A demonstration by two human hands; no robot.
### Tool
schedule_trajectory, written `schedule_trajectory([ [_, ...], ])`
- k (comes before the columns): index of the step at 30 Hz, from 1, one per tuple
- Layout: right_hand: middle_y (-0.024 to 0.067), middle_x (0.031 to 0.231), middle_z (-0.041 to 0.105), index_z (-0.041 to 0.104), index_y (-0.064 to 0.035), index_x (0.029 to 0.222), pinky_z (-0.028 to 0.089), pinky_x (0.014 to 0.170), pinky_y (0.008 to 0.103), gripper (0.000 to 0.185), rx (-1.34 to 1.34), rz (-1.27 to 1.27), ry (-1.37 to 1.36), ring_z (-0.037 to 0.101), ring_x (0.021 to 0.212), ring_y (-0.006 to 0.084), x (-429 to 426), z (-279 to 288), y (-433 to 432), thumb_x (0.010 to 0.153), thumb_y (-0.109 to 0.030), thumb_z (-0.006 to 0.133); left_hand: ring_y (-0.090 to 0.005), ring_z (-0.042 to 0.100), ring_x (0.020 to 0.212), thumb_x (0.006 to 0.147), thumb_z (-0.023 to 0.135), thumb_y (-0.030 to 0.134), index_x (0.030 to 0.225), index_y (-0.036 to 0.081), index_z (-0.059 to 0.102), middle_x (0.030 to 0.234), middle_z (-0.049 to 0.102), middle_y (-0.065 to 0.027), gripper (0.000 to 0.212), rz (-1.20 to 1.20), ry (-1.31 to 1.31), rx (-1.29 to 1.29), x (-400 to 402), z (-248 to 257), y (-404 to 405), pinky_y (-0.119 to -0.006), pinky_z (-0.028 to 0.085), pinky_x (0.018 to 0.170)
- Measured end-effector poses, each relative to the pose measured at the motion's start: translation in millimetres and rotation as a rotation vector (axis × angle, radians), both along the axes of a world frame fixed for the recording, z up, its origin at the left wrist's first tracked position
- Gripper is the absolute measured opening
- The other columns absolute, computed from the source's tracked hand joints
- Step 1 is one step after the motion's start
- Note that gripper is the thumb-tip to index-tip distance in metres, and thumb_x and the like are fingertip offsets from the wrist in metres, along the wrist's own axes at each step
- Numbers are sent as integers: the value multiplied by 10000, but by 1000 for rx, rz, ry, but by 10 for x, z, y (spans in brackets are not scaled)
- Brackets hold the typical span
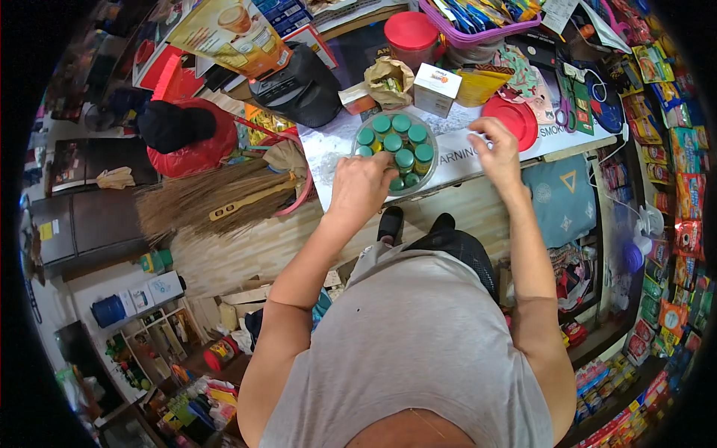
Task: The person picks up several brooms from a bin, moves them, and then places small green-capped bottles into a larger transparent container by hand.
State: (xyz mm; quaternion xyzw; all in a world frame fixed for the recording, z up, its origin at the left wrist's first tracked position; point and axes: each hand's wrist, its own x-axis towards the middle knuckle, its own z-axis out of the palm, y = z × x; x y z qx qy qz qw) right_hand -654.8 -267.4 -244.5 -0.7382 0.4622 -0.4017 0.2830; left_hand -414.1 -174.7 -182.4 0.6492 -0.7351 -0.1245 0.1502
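A round clear plastic tub [432, 178] full of small bottles with green caps [393, 142] stands at the table's front edge. My left hand [363, 180] lies over the tub's near left side, fingers bent down among the bottles. Its fingertips are hidden, so I cannot tell whether it grips a bottle or only touches the tub. To the right of the tub, my right hand [497, 150] hovers with curled fingers apart and nothing in them. Just beyond that hand, a red round plastic lid [525, 127] rests on the table.
Behind the tub stand a brown paper bag [389, 84], a white box [436, 88], a red-lidded jar [411, 39] and a black speaker [305, 84]. Purple-handled scissors [567, 112] lie right. Stick brooms [218, 193] lean left of the table; a teal cushion [560, 199] sits below its right end.
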Motion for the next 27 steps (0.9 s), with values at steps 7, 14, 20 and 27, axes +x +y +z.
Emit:
schedule_trajectory([
  [7,129,1018,616,623,-64,1006,419,837,477,270,39,-304,698,552,1016,326,-633,-896,-153,745,-78,690,-307,612,756,824,601,108,903,50,667,822,623,-105,118,-152,22,-30,14,-132,103,-431,440,682],
  [14,102,995,631,626,-77,1004,383,886,482,258,57,-243,866,557,1027,276,-753,-1004,-160,764,-140,696,-303,597,798,808,568,66,907,65,664,887,598,-97,139,-247,-8,13,79,-94,100,-425,437,720],
  [20,131,1024,650,628,-53,1043,385,925,460,226,-136,-257,619,584,1018,284,-914,-803,-14,829,-123,647,-303,587,824,811,577,87,851,53,654,872,570,-108,94,-359,76,-9,102,-48,89,-426,435,730],
  [27,125,1078,664,589,17,1157,454,880,292,262,258,-330,-419,618,933,205,-978,-301,209,936,-122,558,-323,586,809,803,613,127,855,28,645,856,571,-132,116,-270,199,45,105,-76,27,-434,441,726],
])
